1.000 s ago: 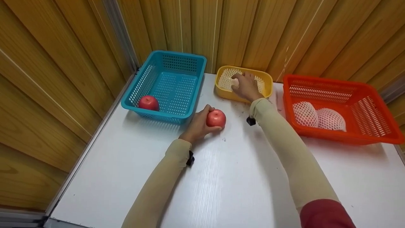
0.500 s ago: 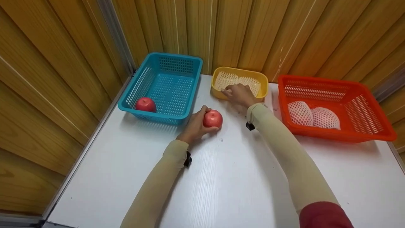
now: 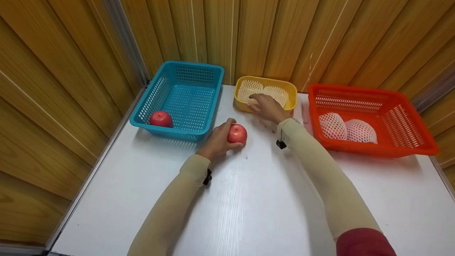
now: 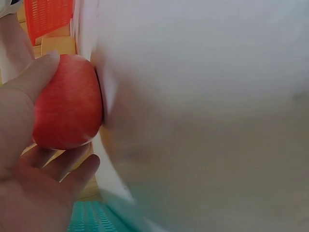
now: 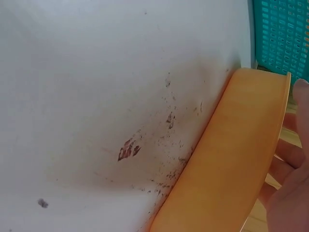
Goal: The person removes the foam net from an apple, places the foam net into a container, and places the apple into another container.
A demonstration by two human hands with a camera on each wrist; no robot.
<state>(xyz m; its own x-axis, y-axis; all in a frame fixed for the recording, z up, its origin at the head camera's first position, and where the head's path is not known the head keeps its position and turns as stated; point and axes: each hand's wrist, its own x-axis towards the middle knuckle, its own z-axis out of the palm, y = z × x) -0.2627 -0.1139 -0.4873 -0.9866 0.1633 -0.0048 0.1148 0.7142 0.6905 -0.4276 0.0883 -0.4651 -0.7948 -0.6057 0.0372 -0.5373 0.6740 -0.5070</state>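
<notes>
1. Two hands work on the white table (image 3: 256,199) in the head view. The left hand (image 3: 217,140), at frame centre, grips a red apple (image 3: 237,133), with fingers and thumb curled round it. The apple rests on the table, just below the blue basket (image 3: 209,103).
2. Head view, upper centre: the right hand (image 3: 266,106) lies over the near rim of the yellow tub (image 3: 291,96). Its fingers reach down among the white foam nets (image 3: 250,90) inside the tub; whether they pinch a net cannot be told.
3. Head view, left: a second apple (image 3: 160,119) lies in the near left corner of the blue basket. At right, the orange basket (image 3: 408,142) holds two net-wrapped fruits (image 3: 346,129), touching each other.
4. Left wrist view, left side of frame: the thumb presses the top of the apple (image 4: 67,108), and the fingers (image 4: 67,166) curl beneath it. The table (image 4: 207,116) fills the right, blurred.
5. Right wrist view: the yellow tub's (image 5: 231,164) outer wall crosses the lower right. Fingers (image 5: 289,154) show at the right edge, beyond the rim; their hold is hidden. Dark specks mark the table (image 5: 96,72) beside the tub. The blue basket (image 5: 280,34) sits at upper right.
</notes>
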